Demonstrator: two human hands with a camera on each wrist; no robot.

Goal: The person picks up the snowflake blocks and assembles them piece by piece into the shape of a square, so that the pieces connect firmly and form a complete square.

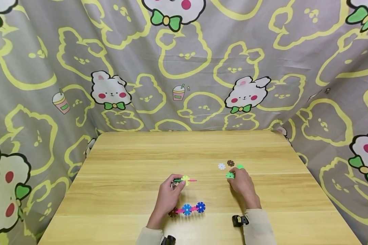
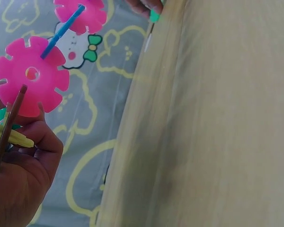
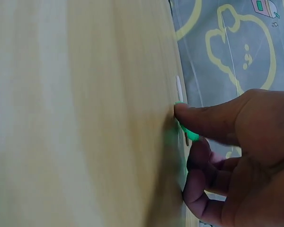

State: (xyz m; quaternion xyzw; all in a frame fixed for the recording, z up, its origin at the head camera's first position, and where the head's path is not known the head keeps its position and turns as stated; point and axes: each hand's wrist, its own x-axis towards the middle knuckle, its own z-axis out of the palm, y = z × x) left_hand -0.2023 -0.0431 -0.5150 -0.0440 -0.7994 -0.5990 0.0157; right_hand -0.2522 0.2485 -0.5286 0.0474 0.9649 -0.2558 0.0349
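My left hand (image 1: 168,194) grips linked notched plastic discs, among them a yellow disc (image 1: 185,180), with green and pink discs seen edge-on. A chain with brown, pink and blue discs (image 1: 186,209) extends below that hand in the head view. In the left wrist view, a pink disc (image 2: 31,78) stands by the fingers, slotted to a blue disc (image 2: 62,31). The hand hides where the chain joins. My right hand (image 1: 243,183) pinches a green disc (image 1: 230,175) between thumb and fingers, low over the table.
Beyond the right hand, a white disc (image 1: 221,166), a brown disc (image 1: 230,163) and another green disc (image 1: 240,166) lie on the wooden table (image 1: 125,153). A patterned curtain (image 1: 190,64) encloses the table's back and sides.
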